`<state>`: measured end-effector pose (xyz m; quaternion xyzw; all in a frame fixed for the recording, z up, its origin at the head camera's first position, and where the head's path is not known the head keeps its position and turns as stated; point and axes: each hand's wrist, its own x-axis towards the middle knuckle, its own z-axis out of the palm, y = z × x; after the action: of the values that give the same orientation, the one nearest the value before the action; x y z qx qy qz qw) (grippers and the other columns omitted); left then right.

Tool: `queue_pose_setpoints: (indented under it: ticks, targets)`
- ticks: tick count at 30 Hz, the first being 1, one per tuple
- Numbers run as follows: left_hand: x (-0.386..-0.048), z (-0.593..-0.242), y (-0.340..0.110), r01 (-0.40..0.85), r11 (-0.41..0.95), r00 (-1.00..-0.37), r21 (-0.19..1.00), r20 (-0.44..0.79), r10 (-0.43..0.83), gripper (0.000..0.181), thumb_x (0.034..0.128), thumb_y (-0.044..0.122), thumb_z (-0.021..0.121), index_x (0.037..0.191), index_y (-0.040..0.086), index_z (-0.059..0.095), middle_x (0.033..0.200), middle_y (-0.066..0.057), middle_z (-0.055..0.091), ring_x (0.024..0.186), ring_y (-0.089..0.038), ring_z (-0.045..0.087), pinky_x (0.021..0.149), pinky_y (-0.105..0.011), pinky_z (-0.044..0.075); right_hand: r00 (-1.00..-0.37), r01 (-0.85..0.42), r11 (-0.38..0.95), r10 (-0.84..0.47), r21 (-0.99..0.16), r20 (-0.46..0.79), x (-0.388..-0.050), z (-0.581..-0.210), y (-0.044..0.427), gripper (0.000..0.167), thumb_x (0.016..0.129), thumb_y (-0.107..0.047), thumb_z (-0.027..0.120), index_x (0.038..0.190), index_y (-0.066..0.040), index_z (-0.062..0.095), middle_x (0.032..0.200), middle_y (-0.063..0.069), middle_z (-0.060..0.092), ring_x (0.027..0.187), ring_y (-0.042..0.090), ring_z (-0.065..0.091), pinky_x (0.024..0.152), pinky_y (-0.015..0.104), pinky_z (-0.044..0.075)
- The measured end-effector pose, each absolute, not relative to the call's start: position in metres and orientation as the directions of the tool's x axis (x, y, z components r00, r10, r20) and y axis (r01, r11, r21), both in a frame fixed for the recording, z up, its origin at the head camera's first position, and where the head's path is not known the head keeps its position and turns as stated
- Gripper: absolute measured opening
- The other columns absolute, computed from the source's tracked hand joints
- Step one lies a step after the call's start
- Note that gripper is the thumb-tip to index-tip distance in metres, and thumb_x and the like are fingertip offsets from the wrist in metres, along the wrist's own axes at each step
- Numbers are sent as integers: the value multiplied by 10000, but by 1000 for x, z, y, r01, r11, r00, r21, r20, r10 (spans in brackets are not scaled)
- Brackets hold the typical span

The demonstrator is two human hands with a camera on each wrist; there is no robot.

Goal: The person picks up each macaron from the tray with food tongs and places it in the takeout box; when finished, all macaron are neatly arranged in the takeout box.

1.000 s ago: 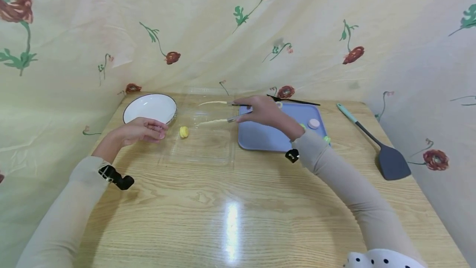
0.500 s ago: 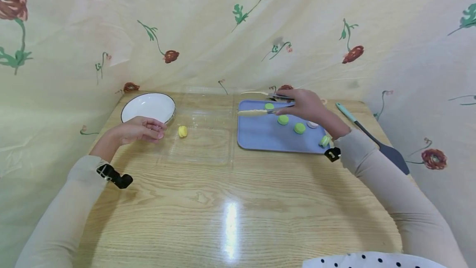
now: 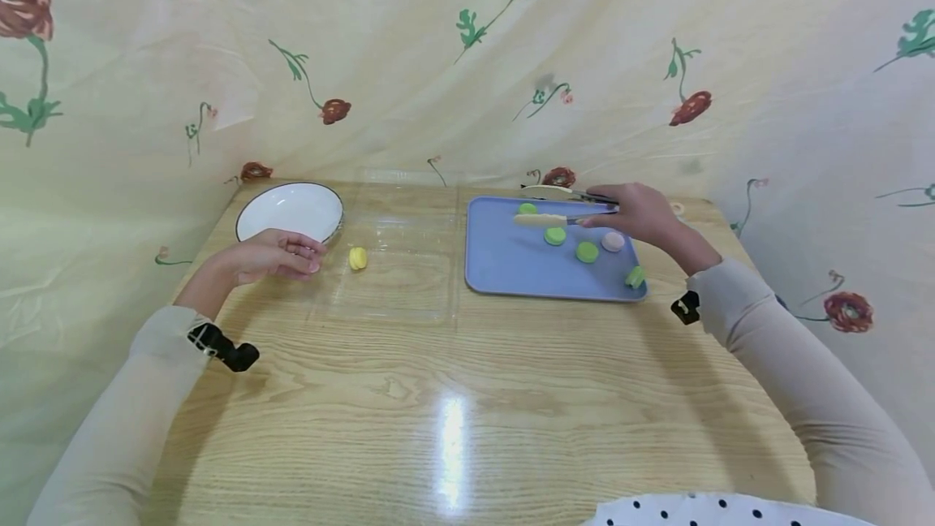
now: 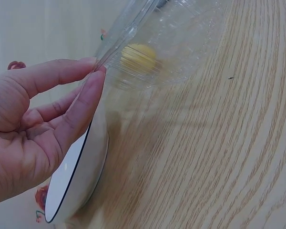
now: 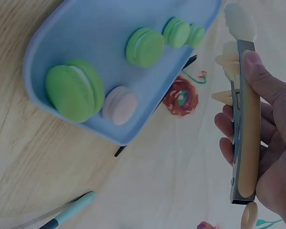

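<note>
My left hand (image 3: 273, 256) pinches the edge of a clear plastic container (image 3: 387, 316) between thumb and fingers. Inside the container, close to its left side, sits a yellow macaron (image 3: 357, 258); the left wrist view shows it through the plastic. My right hand (image 3: 646, 213) grips a pair of tongs (image 5: 249, 138) with pale tips spread apart and nothing between them. Those tips hover over the back of a blue tray (image 3: 504, 266). On the tray lie several green macarons (image 3: 588, 252) and one pale pink macaron (image 3: 613, 242). One green macaron leans on its side near the front right corner.
A white dark-rimmed bowl (image 3: 288, 209) stands at the back left, just behind my left hand. In the right wrist view, a turquoise-handled utensil (image 5: 76, 210) lies beyond the tray. Patterned cloth (image 3: 409, 47) hangs along the table's back edge.
My right hand has moved right with the tongs, from over the clear container to over the tray, uncovering the macarons there. The left hand has stayed at the container's edge.
</note>
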<state>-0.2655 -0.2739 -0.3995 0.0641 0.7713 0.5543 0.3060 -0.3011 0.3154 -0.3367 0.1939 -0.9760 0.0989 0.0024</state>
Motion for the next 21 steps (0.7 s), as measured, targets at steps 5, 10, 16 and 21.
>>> queue_pose_setpoints:
  ticks: [5,10,16,21]
  targets:
    - [-265,-399,-274,-239,364,-807,900,-392,441,553,955,8,668,1419,-151,411,1048,21,708,963,-81,706,918,-291,624,-932,-360,910,-362,-207,28,-306,-342,321,666,913,-395,766,1423,-14,571,1327,264,645,1002,387,702,810,562,563]
    - [-265,-397,-274,-242,352,-807,904,-389,445,552,955,5,668,1414,-159,409,1048,14,704,965,-87,707,924,-299,623,-935,-349,912,-355,-214,11,-313,-346,325,686,912,-434,756,1418,-7,574,1319,264,649,995,384,709,826,564,570]
    - [-264,-397,-272,-246,353,-809,903,-392,439,554,958,2,663,1421,-160,404,1055,11,698,963,-82,704,919,-294,624,-939,-331,916,-343,-229,-14,-320,-350,325,649,922,-358,765,1426,-3,564,1352,268,626,1026,399,702,858,586,560]
    - [-265,-398,-272,-253,352,-808,901,-396,435,557,959,-3,659,1426,-159,398,1048,13,696,960,-81,704,917,-291,625,-941,-321,914,-337,-246,-24,-326,-352,326,635,922,-331,768,1423,2,564,1394,276,590,1106,443,656,896,613,537]
